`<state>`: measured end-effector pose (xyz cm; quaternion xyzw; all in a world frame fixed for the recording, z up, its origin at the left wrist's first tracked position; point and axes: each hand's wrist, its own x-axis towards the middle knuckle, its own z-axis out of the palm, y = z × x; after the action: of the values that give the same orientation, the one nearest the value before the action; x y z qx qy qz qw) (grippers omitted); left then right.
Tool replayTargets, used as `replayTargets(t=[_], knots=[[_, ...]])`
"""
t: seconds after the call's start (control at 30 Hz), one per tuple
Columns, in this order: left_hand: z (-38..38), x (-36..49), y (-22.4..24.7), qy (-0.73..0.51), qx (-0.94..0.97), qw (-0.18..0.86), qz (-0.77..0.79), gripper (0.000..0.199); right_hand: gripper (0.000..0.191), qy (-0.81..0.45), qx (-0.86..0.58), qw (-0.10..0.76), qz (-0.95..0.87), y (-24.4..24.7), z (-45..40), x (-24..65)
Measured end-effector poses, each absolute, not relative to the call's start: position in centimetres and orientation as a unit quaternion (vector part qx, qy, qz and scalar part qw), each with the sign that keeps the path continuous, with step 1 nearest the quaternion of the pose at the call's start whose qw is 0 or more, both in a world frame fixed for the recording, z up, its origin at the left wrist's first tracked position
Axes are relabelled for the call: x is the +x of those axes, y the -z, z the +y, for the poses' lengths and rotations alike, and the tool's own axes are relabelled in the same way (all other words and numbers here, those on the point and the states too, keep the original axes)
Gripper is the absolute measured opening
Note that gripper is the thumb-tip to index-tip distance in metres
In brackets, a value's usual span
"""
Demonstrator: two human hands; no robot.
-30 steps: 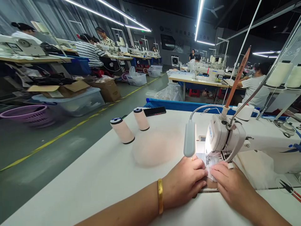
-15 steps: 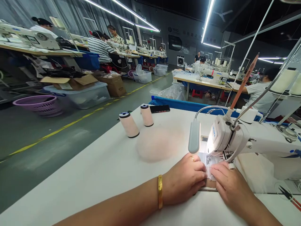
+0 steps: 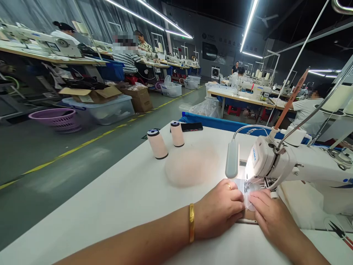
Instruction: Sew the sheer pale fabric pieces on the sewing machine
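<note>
A white sewing machine [image 3: 259,158] stands at the right, its lamp [image 3: 232,160] lighting the needle area. Under the presser foot lies a piece of thin white fabric [image 3: 247,201]. My left hand [image 3: 223,206], with a ring and a gold bangle, is closed on the fabric's left edge, fingers curled. From the other side my right hand [image 3: 271,215] presses its fingertips together on the same fabric, close to the needle. Pale sheer fabric [image 3: 193,165] rests on the white table [image 3: 132,213] left of the machine.
Two pale pink thread cones [image 3: 157,144] and a dark phone [image 3: 191,127] sit near the table's far edge. Red-handled snips [image 3: 340,232] lie at the right. Beyond the table are a purple basket [image 3: 56,119], boxes and several people at other machines.
The whole view has shifted slightly, so everything appears a little further right. Both hands keep their places on the fabric by the needle.
</note>
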<state>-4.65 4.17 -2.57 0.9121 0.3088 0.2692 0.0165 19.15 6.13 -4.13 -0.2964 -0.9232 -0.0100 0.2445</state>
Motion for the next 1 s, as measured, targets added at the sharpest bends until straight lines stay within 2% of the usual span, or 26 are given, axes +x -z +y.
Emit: replayTargets(t=[0.5, 0.73, 1.0], knots=[[5.2, -4.4, 3.2, -0.271, 0.898, 0.006, 0.347, 0.020, 0.041, 0.055, -0.374, 0.210, -0.902, 5.5, 6.7, 19.7], [5.6, -4.5, 3.1, -0.276, 0.898, 0.015, 0.343, 0.022, 0.041, 0.027, -0.293, 0.239, -0.926, 4.4, 6.0, 19.3], [5.7, -4.5, 3.2, -0.279, 0.895, 0.012, 0.348, 0.025, 0.037, 0.000, -0.301, 0.231, -0.925, 4.3, 5.8, 19.3]])
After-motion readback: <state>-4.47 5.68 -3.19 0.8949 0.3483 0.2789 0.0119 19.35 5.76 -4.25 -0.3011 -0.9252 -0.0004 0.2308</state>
